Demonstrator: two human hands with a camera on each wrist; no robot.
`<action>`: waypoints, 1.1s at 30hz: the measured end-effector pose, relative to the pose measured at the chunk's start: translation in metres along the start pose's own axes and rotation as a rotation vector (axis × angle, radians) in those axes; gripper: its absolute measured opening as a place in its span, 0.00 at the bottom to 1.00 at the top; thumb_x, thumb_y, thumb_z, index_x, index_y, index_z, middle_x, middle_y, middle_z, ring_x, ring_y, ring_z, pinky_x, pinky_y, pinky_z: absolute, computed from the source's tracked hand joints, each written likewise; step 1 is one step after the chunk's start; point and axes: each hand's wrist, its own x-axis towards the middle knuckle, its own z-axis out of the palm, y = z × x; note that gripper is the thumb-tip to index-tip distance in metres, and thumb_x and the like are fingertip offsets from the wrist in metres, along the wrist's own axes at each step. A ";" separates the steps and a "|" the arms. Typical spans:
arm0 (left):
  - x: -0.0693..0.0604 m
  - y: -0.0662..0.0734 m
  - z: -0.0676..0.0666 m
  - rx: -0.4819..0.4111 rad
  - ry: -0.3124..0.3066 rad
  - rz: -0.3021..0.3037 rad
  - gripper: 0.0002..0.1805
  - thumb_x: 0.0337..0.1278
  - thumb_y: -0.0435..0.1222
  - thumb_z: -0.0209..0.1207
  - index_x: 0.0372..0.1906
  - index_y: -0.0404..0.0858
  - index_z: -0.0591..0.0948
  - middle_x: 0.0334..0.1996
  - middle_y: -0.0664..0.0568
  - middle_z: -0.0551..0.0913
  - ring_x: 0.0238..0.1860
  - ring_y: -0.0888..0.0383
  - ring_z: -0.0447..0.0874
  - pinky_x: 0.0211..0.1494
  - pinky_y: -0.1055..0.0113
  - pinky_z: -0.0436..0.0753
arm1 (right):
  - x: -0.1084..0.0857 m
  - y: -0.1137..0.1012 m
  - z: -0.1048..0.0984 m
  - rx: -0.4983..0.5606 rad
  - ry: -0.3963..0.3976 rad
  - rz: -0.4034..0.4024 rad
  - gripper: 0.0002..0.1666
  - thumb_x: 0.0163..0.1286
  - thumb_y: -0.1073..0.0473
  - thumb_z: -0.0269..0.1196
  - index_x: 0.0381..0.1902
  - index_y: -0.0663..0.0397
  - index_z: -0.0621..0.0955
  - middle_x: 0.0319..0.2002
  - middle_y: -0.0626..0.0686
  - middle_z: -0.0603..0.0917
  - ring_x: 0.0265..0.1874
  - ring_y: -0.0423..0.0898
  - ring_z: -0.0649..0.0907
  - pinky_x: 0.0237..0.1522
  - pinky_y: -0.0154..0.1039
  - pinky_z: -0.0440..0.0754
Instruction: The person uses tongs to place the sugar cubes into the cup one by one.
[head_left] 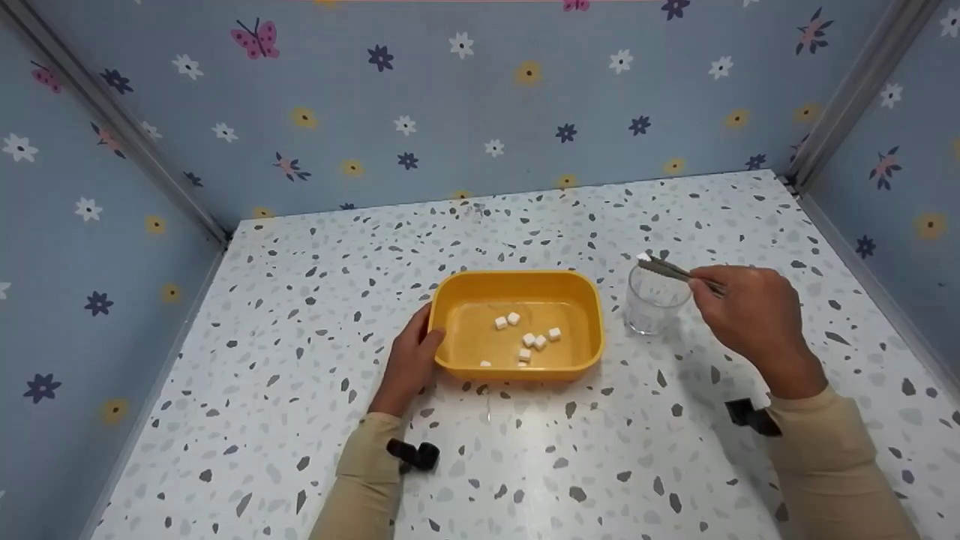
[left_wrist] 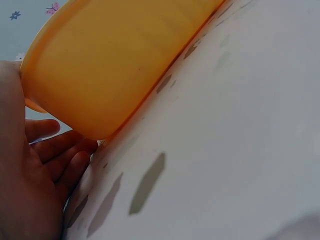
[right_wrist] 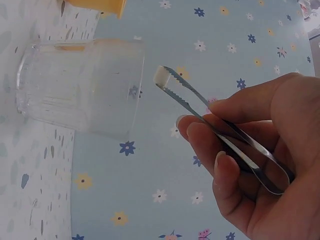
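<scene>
My right hand (head_left: 750, 311) pinches small metal tongs (right_wrist: 200, 117) between thumb and fingers. Their serrated tips hold one small white cube (right_wrist: 161, 76) just above the mouth of a clear glass (head_left: 651, 307), which stands upright to the right of the yellow container. At the container's left end, my left hand (head_left: 411, 356) holds the yellow container (head_left: 517, 371), thumb over the rim and fingers along the outer wall. Several white cubes (head_left: 529, 340) lie loose on its floor. In the left wrist view the container's wall covers the inside.
A white speckled table (head_left: 300, 420) lies under everything. Flowered blue panels (head_left: 450, 97) rise at the back and both sides. Black wrist straps or mounts (head_left: 424, 455) sit by the sleeves.
</scene>
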 end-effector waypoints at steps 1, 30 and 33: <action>0.000 0.000 0.000 0.001 0.000 -0.007 0.31 0.71 0.47 0.48 0.76 0.47 0.64 0.70 0.56 0.71 0.61 0.56 0.74 0.69 0.57 0.69 | 0.000 0.000 0.000 -0.004 -0.007 0.005 0.08 0.63 0.65 0.67 0.37 0.60 0.91 0.31 0.60 0.89 0.22 0.55 0.84 0.18 0.50 0.72; -0.001 0.002 0.005 -0.057 0.030 0.080 0.30 0.69 0.37 0.45 0.75 0.45 0.66 0.67 0.52 0.74 0.58 0.54 0.75 0.69 0.56 0.68 | -0.001 0.009 0.008 -0.030 -0.244 0.133 0.11 0.67 0.61 0.62 0.38 0.58 0.91 0.31 0.57 0.89 0.17 0.47 0.76 0.14 0.41 0.66; -0.001 0.003 0.006 -0.048 0.037 0.089 0.29 0.69 0.37 0.45 0.75 0.44 0.66 0.67 0.52 0.74 0.60 0.54 0.74 0.69 0.56 0.67 | -0.001 0.009 0.008 -0.023 -0.261 0.148 0.12 0.68 0.61 0.62 0.39 0.57 0.91 0.31 0.57 0.89 0.17 0.47 0.76 0.14 0.41 0.66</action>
